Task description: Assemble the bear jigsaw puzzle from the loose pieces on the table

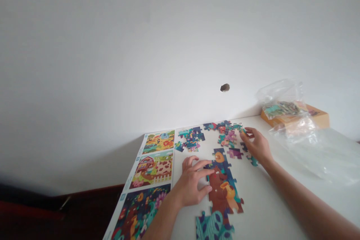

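A partly joined jigsaw puzzle (221, 185) lies on the white table, showing a brown bear, a yellow jar and teal leaves. My left hand (191, 183) rests at its left edge, fingers spread, with fingertips touching the bear section. Farther back, my right hand (257, 144) has its fingers closed around the edge of a small puzzle piece (243, 131), partly hidden by them. Loose purple and teal pieces (229, 138) lie just left of that hand, with a purple piece (235, 153) apart from them. Another heap of loose pieces (192, 137) sits beyond my left hand.
Along the table's left edge lies a picture sheet (154, 168) with a safari, a farm and a dark forest scene. At the back right, a clear plastic bag of pieces (282, 108) rests on an orange box (322, 119). The wall behind has a hole (225, 87).
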`<move>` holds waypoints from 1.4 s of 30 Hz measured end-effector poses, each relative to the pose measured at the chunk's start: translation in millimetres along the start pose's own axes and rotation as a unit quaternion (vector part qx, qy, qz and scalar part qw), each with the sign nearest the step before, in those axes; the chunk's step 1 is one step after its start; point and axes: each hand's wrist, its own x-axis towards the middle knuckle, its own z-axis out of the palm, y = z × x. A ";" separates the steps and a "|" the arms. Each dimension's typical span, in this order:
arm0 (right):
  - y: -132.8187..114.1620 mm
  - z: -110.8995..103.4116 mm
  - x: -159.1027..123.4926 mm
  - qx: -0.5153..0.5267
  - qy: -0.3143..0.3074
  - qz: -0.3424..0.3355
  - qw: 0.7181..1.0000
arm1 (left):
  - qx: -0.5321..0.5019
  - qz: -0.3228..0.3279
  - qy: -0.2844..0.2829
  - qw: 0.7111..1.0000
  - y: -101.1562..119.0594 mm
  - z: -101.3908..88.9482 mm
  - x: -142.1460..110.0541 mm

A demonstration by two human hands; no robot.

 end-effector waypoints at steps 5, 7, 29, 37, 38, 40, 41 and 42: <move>-5.1 -3.7 -2.4 0.053 0.023 -0.067 0.996 | 0.002 0.005 0.003 1.000 -1.3 1.1 0.4; -4.7 -2.3 -2.8 0.032 0.011 -0.097 0.995 | 0.001 0.005 0.002 1.000 -1.2 0.8 0.3; 6.0 3.4 -1.8 -0.071 0.063 -0.053 0.994 | 0.001 0.004 -0.006 1.000 -0.7 -0.4 0.3; 2.0 8.9 -10.5 -0.165 -0.035 -0.124 0.978 | 0.003 0.000 -0.005 1.000 -2.0 1.1 0.4; 0.3 9.2 -11.7 -0.171 -0.043 -0.139 0.975 | 0.002 -0.001 -0.006 1.000 -2.0 1.1 0.4; -1.7 9.9 -13.7 -0.180 -0.057 -0.145 0.971 | -0.001 -0.002 -0.007 1.000 -1.8 0.9 0.3; -2.0 10.4 -14.3 -0.183 -0.065 -0.139 0.971 | -0.001 -0.003 -0.007 1.000 -1.7 0.8 0.2; -1.9 10.8 -14.6 -0.184 -0.073 -0.129 0.972 | -0.002 -0.004 -0.007 1.000 -1.6 0.7 0.2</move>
